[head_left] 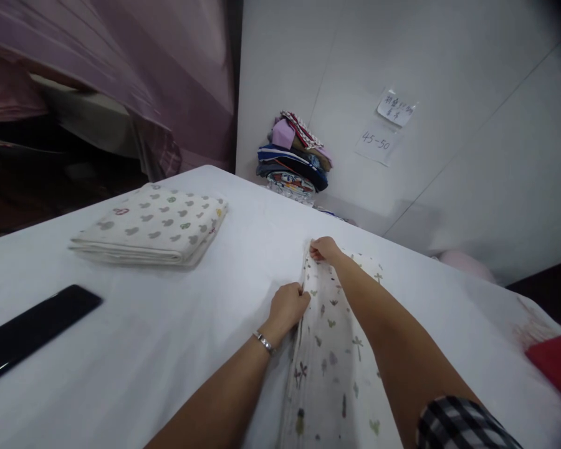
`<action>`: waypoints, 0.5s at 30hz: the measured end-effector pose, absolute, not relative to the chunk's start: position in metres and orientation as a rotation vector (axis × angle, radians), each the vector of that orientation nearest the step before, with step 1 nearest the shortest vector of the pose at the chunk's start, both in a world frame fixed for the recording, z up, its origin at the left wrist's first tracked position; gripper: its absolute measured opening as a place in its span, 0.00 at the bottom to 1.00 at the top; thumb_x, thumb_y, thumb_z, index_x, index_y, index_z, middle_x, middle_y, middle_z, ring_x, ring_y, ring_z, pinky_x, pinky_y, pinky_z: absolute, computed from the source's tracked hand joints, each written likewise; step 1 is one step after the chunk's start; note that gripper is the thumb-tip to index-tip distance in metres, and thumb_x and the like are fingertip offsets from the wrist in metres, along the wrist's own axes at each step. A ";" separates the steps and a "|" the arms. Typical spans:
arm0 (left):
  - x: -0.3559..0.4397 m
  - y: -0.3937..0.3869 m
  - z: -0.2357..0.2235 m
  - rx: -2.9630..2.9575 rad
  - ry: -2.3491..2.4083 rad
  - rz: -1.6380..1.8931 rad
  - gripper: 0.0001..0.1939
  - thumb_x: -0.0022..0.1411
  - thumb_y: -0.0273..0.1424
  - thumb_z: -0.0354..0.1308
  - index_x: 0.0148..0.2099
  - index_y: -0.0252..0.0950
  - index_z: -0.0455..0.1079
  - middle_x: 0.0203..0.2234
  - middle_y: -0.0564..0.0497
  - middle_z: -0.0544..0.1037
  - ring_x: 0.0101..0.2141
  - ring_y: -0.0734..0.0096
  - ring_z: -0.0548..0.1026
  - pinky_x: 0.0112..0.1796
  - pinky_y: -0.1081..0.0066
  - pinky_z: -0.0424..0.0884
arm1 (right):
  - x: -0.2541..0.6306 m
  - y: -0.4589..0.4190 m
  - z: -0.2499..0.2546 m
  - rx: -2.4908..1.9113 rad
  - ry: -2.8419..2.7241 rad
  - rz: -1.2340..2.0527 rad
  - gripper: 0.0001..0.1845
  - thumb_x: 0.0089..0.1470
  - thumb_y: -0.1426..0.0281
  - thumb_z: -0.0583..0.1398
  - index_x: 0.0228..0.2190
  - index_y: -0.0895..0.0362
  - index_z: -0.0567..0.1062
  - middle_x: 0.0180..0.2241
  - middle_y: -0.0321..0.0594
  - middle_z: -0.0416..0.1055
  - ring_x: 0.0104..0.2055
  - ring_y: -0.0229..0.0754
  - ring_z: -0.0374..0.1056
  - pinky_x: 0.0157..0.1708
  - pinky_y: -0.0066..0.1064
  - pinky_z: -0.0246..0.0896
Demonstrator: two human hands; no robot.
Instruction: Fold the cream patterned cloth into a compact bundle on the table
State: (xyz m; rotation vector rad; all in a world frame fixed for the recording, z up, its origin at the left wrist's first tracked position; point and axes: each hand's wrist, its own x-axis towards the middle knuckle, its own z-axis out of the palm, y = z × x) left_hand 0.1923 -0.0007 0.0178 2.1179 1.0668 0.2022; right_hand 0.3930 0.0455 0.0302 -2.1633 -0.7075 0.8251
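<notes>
A white cloth printed with small plants (pixel 331 362) lies lengthwise over the table in front of me, layered along its left side. My left hand (pixel 288 305), with a silver bracelet at the wrist, is closed on the cloth's left edge. Farther up, my right hand (pixel 325 249) pinches the far left corner of the same cloth. Part of the cloth's right side is hidden behind my right forearm. To the left sits a folded white cloth with grey and coloured prints (pixel 161 221), apart from both hands.
A long black flat object (pixel 37 330) lies at the left of the white table (pixel 243 243). Beyond the far edge, a pile of folded fabrics (pixel 294 159) stands against the wall, near paper signs (pixel 378 146). Red fabric (pixel 558 362) is at the right edge; pink cloth hangs at left.
</notes>
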 end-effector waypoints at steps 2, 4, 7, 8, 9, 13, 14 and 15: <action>0.192 -0.001 0.017 2.122 1.077 0.198 0.12 0.58 0.34 0.50 0.34 0.36 0.73 0.32 0.46 0.78 0.35 0.65 0.74 0.34 0.71 0.64 | 0.390 0.040 0.033 -2.134 -0.722 0.823 0.05 0.56 0.72 0.58 0.28 0.60 0.70 0.22 0.31 0.68 0.21 0.30 0.64 0.24 0.23 0.64; 0.192 -0.001 0.016 2.120 1.074 0.195 0.12 0.58 0.34 0.50 0.34 0.36 0.74 0.33 0.45 0.78 0.36 0.64 0.74 0.34 0.70 0.64 | 0.387 0.037 0.034 -2.108 -0.750 0.802 0.06 0.52 0.77 0.57 0.24 0.58 0.68 0.17 0.29 0.66 0.18 0.29 0.62 0.22 0.21 0.61; 0.192 -0.001 0.015 2.126 1.064 0.202 0.12 0.58 0.34 0.49 0.34 0.35 0.73 0.34 0.44 0.78 0.36 0.63 0.74 0.35 0.69 0.65 | 0.385 0.037 0.033 -2.092 -0.802 0.771 0.07 0.50 0.79 0.56 0.23 0.57 0.66 0.15 0.29 0.63 0.17 0.30 0.60 0.20 0.21 0.59; 0.192 0.000 0.015 2.127 1.063 0.202 0.12 0.58 0.34 0.49 0.33 0.35 0.73 0.33 0.44 0.78 0.36 0.62 0.74 0.35 0.69 0.65 | 0.385 0.037 0.033 -2.093 -0.822 0.759 0.07 0.49 0.79 0.56 0.23 0.57 0.66 0.15 0.29 0.63 0.16 0.30 0.59 0.20 0.21 0.59; 0.192 0.000 0.015 2.125 1.064 0.201 0.12 0.58 0.33 0.49 0.33 0.35 0.73 0.33 0.44 0.78 0.37 0.62 0.75 0.35 0.69 0.65 | 0.385 0.037 0.032 -2.096 -0.845 0.744 0.06 0.49 0.78 0.56 0.24 0.57 0.67 0.15 0.29 0.64 0.17 0.30 0.59 0.20 0.21 0.59; 0.191 0.000 0.016 2.070 1.084 0.217 0.11 0.57 0.31 0.50 0.41 0.36 0.70 0.36 0.45 0.78 0.38 0.63 0.74 0.35 0.70 0.64 | 0.385 0.030 0.033 -2.126 -0.954 0.655 0.06 0.50 0.77 0.54 0.31 0.59 0.70 0.22 0.34 0.69 0.20 0.31 0.62 0.22 0.21 0.60; 0.191 0.000 0.017 2.051 1.090 0.217 0.12 0.57 0.30 0.50 0.44 0.37 0.68 0.36 0.46 0.78 0.38 0.63 0.74 0.34 0.70 0.64 | 0.384 0.026 0.033 -2.141 -0.989 0.628 0.08 0.51 0.77 0.53 0.34 0.59 0.70 0.23 0.34 0.70 0.20 0.31 0.63 0.23 0.21 0.61; 0.190 -0.001 0.017 2.036 1.094 0.217 0.14 0.57 0.30 0.51 0.46 0.37 0.67 0.36 0.46 0.77 0.37 0.64 0.74 0.34 0.71 0.64 | 0.384 0.022 0.033 -2.157 -1.028 0.600 0.10 0.51 0.76 0.53 0.35 0.59 0.71 0.24 0.35 0.71 0.21 0.32 0.63 0.24 0.22 0.61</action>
